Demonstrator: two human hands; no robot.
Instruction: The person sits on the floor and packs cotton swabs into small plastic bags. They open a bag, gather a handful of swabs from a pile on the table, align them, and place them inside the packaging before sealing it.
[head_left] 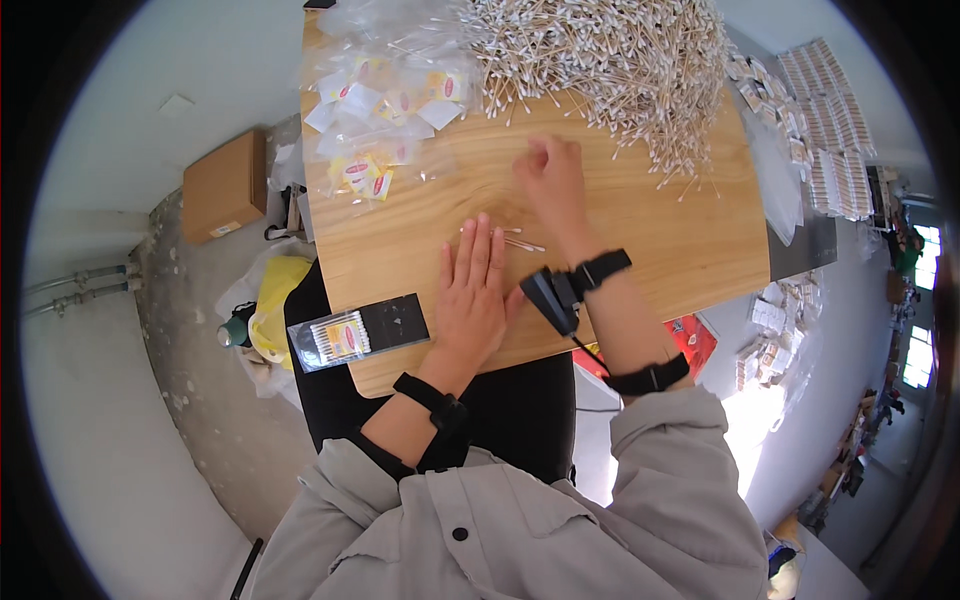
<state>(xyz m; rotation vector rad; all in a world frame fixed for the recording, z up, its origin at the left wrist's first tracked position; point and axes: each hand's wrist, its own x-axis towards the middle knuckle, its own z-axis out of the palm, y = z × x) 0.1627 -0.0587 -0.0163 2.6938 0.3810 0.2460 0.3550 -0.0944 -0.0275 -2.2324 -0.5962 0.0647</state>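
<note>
My left hand (474, 295) lies flat on the wooden table (650, 235), its fingers stretched out and close together. A few loose cotton swabs (522, 243) rest beside its fingertips, partly hidden by them. My right hand (553, 185) is farther out, its fingers curled in; whether anything is in them is hidden. Beyond it spreads a big heap of cotton swabs (610, 70). By my left wrist, a clear packet of cotton swabs (340, 337) with a yellow label lies on a black strip (395, 320) at the table's edge.
Clear plastic bags (400, 60) with yellow-and-white cards (360, 175) cover the far left of the table. Stacked swab packs (825, 120) stand off to the right, and more packs (770, 335) lie below. A cardboard box (225, 188) is on the floor at left.
</note>
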